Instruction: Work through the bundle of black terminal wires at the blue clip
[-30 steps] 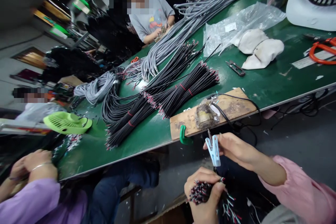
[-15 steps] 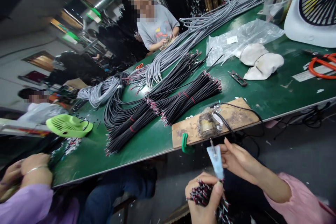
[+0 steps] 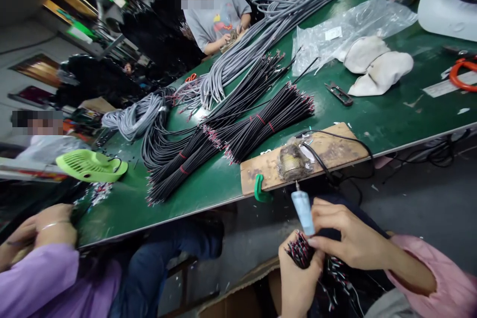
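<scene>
My left hand (image 3: 298, 278) is wrapped round a bundle of thin black cables (image 3: 300, 251), their stripped red, white and black wire ends pointing up. Just right of it, my right hand (image 3: 345, 231) has its thumb and fingers drawn together beside the bundle's top; what they pinch is hidden. A light-blue tapered piece (image 3: 302, 211) sits close to the right fingertips, on a thin metal shaft. That shaft comes from a small, dirty motor (image 3: 292, 163) fixed on a wooden board (image 3: 341, 146). More loose wire ends (image 3: 341, 278) hang below my right hand.
A green clamp (image 3: 260, 189) grips the board at the table edge. On the green table (image 3: 395, 126) lie black cable bundles (image 3: 272, 119), grey cables (image 3: 238, 54), snips (image 3: 339, 93), white cloth (image 3: 383, 67) and orange-handled scissors (image 3: 462, 77). A co-worker's purple sleeve (image 3: 44, 278) is at left.
My right hand has moved down and left to the bundle, its fingers closing. My left hand has shifted slightly right and up. The view has tilted a little downward.
</scene>
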Tool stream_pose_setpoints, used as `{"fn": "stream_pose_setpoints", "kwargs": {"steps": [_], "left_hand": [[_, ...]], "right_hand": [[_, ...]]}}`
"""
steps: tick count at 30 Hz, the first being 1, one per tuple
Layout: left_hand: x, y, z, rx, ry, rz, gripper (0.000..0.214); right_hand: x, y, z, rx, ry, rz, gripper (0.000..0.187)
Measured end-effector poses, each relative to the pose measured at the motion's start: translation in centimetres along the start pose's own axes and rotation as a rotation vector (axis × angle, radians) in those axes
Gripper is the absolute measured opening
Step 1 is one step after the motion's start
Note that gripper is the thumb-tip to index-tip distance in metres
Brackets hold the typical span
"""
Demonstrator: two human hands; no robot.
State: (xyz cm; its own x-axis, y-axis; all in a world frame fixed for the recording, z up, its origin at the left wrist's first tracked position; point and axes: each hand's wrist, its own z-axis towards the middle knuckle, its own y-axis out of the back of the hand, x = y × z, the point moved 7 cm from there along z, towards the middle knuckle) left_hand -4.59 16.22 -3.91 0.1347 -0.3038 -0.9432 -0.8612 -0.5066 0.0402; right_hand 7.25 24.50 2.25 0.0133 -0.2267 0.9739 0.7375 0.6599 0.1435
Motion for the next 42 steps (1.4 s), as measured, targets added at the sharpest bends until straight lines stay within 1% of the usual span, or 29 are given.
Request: {"fn": "stream_pose_setpoints", "kwargs": {"steps": [1,4,6,8,10,12,14,18,21,25,27,29,32,35,38,40,42], "left_hand": [[0.4,0.2,0.0,-0.01,0.021,-0.013,0.031],[1.7,1.7,-0.3,-0.127,0.085,-0.064,0.037],[2.1,2.1,-0.6,-0.148,0.08,-0.102,0.04],[2.0,1.8,-0.8,-0.107,0.067,-0.144,0.039],[1.7,1.1,-1.0,-0.028,0.074,-0.185,0.039],[1.4,0.2,-1.2,0.051,0.097,-0.214,0.039],[1.1,-0.3,-1.4,0.098,0.11,-0.231,0.041],[0.8,-0.4,-1.4,0.105,0.115,-0.219,0.04],[1.0,0.0,-1.3,0.071,0.109,-0.182,0.039],[1.2,0.7,-1.0,0.037,0.033,-0.192,0.034],[1.5,0.8,-1.0,0.046,0.038,-0.201,0.033],[1.9,0.9,-1.1,0.062,0.074,-0.224,0.034],[2.2,1.0,-1.0,0.068,0.117,-0.248,0.035],[1.9,0.7,-0.9,0.107,0.107,-0.245,0.035],[1.3,0.3,-0.9,0.147,0.061,-0.243,0.031],[0.7,0.3,-0.9,0.152,0.01,-0.248,0.028],[-0.4,0.3,-0.9,0.177,-0.076,-0.267,0.023]], "right_hand": [[0.0,0.0,-0.1,-0.006,-0.007,-0.012,0.015],[-0.6,0.1,-0.6,-0.039,-0.022,-0.02,0.019],[-1.2,0.0,-1.1,-0.063,-0.031,-0.029,0.018],[-1.7,-0.2,-1.5,-0.067,-0.042,-0.029,0.017],[-2.0,-0.2,-1.7,-0.074,-0.044,-0.014,0.016],[-1.9,0.0,-1.8,-0.101,-0.032,0.016,0.015],[-1.6,0.2,-1.7,-0.117,-0.004,0.049,0.013],[-0.7,0.1,-1.6,-0.109,0.062,0.058,0.013],[-0.6,-0.1,-1.8,-0.132,0.044,0.011,0.016],[-0.8,-0.3,-1.9,-0.127,0.013,-0.022,0.016],[-1.0,-0.2,-1.9,-0.123,0.003,-0.039,0.014],[-1.3,0.1,-1.8,-0.134,-0.005,-0.032,0.014],[-1.2,0.2,-1.7,-0.129,0.011,0.03,0.004],[-0.7,-0.3,-1.8,-0.099,0.039,0.035,0.008],[-0.9,-0.6,-1.9,-0.073,0.01,0.023,0.014],[-1.6,-0.6,-1.6,-0.031,-0.023,0.124,0.015],[-2.7,-0.3,-1.0,-0.012,-0.097,0.328,0.021]]}}
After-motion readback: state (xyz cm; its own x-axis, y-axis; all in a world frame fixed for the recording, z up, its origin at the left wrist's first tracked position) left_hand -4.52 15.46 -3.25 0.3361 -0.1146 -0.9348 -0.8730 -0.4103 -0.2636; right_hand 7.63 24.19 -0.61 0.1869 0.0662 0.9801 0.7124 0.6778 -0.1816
